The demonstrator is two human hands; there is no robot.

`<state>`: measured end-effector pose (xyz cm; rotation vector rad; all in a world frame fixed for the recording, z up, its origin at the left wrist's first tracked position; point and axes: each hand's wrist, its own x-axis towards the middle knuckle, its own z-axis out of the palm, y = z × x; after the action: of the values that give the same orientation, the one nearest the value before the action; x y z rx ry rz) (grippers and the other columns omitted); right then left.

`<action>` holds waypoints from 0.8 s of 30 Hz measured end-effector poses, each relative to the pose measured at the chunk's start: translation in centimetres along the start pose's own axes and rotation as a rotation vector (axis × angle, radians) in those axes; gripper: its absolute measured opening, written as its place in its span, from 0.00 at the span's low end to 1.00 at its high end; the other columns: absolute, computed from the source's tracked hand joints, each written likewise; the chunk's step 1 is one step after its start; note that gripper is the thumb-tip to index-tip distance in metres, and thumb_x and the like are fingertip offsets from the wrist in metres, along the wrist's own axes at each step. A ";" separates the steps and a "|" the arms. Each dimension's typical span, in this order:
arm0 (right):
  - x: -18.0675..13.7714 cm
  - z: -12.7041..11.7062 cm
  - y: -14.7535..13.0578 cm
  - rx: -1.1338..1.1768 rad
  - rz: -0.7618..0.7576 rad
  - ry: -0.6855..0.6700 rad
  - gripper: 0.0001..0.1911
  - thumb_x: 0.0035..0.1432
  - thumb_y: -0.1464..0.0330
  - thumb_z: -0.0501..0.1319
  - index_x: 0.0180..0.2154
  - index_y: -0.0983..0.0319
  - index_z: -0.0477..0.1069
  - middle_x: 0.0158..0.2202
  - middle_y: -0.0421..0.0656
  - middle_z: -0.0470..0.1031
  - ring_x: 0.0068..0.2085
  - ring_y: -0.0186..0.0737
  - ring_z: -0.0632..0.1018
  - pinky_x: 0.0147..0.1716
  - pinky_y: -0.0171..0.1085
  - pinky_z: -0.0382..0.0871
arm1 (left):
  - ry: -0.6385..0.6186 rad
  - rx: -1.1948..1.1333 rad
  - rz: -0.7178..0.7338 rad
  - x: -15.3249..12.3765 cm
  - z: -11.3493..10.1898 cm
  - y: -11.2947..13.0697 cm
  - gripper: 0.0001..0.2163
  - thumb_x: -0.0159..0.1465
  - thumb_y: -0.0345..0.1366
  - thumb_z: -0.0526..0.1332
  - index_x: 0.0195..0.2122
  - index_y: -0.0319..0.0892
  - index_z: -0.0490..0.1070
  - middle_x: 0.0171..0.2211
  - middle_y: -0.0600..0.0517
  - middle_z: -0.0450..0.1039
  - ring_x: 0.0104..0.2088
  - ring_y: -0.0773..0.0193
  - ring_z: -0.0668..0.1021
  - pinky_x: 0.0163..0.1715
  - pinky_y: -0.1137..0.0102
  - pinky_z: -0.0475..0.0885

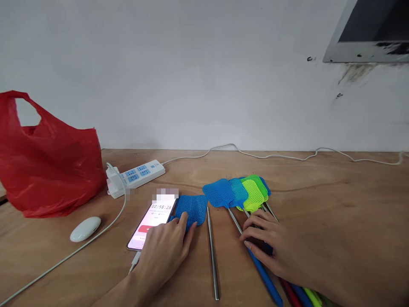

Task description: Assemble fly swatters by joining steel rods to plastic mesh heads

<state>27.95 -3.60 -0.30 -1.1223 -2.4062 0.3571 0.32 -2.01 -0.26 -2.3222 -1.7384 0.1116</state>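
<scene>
My left hand [168, 245] has its thumb and fingers closed on the lower edge of a detached-looking blue fly swatter head [194, 207], which lies beside a lit phone [155, 219]. To its right, a bare metal rod [212, 253] lies apart on the table. My right hand [266, 243] curls over the shafts of several fly swatters, closed around something dark near its palm. Fanned out beyond it are a blue swatter head [218, 192], a teal one [239, 192] and a yellow-green one [253, 196]. A blue handle [266, 277] sticks out below the hand; other handles are partly hidden beneath my forearm.
A red plastic bag [51, 166] stands at the left. Near it are a white power strip [137, 177], a white oval device [85, 229] and a cable [92, 234]. Another white cord [271, 157] runs along the wall at the back of the wooden table [335, 192].
</scene>
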 end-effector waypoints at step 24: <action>0.0 0.7 0.4 -0.046 0.031 0.100 0.07 0.62 0.75 0.59 0.35 0.58 0.72 0.38 0.43 0.75 0.46 0.46 0.71 0.46 0.47 0.67 | 0.100 -0.510 0.574 -0.6 -0.4 0.8 0.07 0.72 0.33 0.51 0.40 0.43 0.67 0.37 0.50 0.73 0.36 0.56 0.77 0.33 0.64 0.69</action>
<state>27.85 -3.42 -1.06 -1.1705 -2.3226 0.2510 1.00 -2.80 -0.14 -3.0686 -1.0910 -0.3871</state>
